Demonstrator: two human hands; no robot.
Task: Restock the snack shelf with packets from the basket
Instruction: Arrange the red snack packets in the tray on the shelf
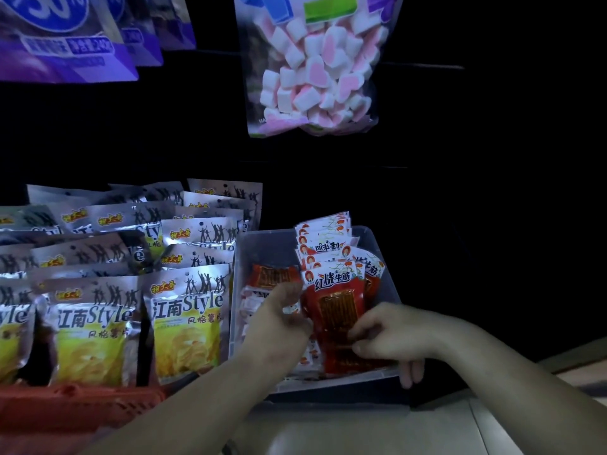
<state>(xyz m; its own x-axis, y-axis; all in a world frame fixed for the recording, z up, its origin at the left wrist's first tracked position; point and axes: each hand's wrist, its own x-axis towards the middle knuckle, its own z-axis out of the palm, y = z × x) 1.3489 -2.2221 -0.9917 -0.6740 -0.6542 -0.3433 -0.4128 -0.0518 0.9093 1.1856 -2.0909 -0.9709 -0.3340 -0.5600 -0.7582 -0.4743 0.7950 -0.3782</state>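
The left hand [282, 310] reaches into the clear bin [377, 244] with its fingers curled against the packets there. Whether it pinches one, I cannot tell. The right hand [391, 336] pinches the lower right edge of a red packet [338, 320] between thumb and fingers, and its little finger hangs over the bin's near rim. The packet stands upright at the front of the bin and its white header reads 红烧牛筋. More of the same stand behind it, and others lie flat on the left.

A red basket [82, 399] shows its rim at the lower left. Just behind it, rows of silver and yellow chip packets [187, 316] read 江南Style 风格薯片 and press against the bin's left wall. A pale ledge runs below the bin's front edge, and the space to its right is dark.

Higher up hang a marshmallow bag [315, 70] and purple bags [65, 44] marked 50.
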